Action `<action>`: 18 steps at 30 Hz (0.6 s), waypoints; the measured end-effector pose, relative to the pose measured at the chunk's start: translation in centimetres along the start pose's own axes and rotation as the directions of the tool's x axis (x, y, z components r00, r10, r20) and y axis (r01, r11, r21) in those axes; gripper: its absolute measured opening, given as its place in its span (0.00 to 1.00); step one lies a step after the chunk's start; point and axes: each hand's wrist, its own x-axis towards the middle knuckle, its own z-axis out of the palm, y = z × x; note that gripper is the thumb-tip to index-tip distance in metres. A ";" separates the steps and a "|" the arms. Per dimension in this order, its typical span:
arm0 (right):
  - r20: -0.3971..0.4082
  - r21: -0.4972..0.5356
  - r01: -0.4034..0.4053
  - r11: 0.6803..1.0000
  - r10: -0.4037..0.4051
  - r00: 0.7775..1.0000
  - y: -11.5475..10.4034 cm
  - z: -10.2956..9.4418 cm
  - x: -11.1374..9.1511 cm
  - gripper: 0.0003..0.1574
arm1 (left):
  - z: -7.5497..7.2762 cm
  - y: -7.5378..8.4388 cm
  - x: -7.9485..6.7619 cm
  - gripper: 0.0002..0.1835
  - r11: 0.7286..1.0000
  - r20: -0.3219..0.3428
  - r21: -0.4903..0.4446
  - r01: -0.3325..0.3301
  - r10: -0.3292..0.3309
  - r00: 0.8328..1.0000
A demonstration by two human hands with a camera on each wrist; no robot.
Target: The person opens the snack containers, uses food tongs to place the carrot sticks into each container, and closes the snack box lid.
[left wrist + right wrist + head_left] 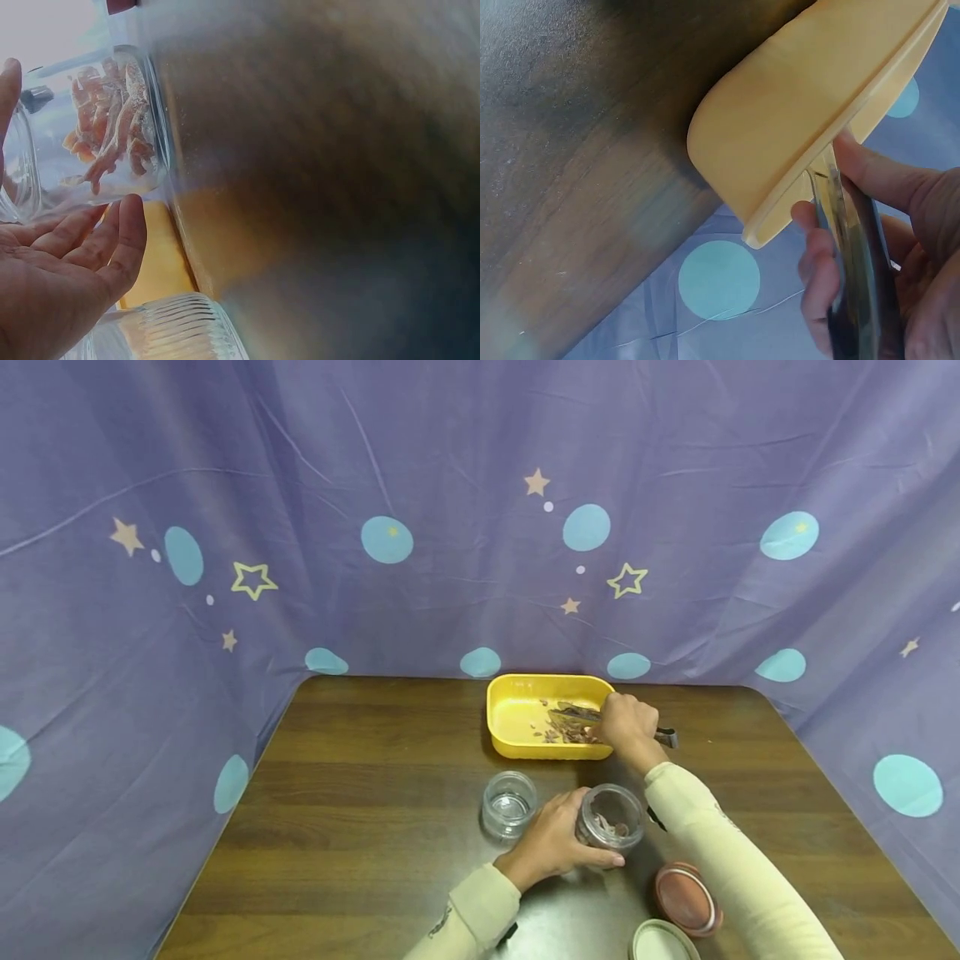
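Observation:
My left hand (555,841) grips a clear glass jar (627,837), thumb near and fingers far around its side. Pale brown, shrivelled pieces (109,112) lie at the bottom of that jar in the left wrist view. Farther off, my right hand (628,727) holds metal tongs (866,292) over the right end of a yellow plastic tub (525,750). The tongs' tips reach down inside the tub, among brown dried pieces (558,732) gathered toward its right side. In the right wrist view the tub's wall hides the tips.
A second clear glass jar (491,817) stands just left of my left hand. Near the right forearm lie a reddish lid (684,900) and a pale lid (660,945). The wooden table (360,827) backs onto a purple patterned curtain (450,443).

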 end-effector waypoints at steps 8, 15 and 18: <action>-0.092 0.018 0.042 0.999 -0.040 0.995 0.9 0.7 -0.5 0.17 | 0.1 0.0 0.0 0.49 1.000 -0.002 0.002 -0.013 0.013 1.000; -0.121 0.150 0.042 0.988 -0.023 0.992 2.3 1.4 -1.1 0.13 | 0.2 0.0 -0.1 0.50 1.000 0.005 -0.001 -0.003 0.004 1.000; -0.125 0.194 0.036 0.980 -0.011 0.992 2.9 1.4 -1.3 0.12 | 0.1 -0.1 -0.1 0.51 1.000 0.006 0.006 -0.001 0.001 1.000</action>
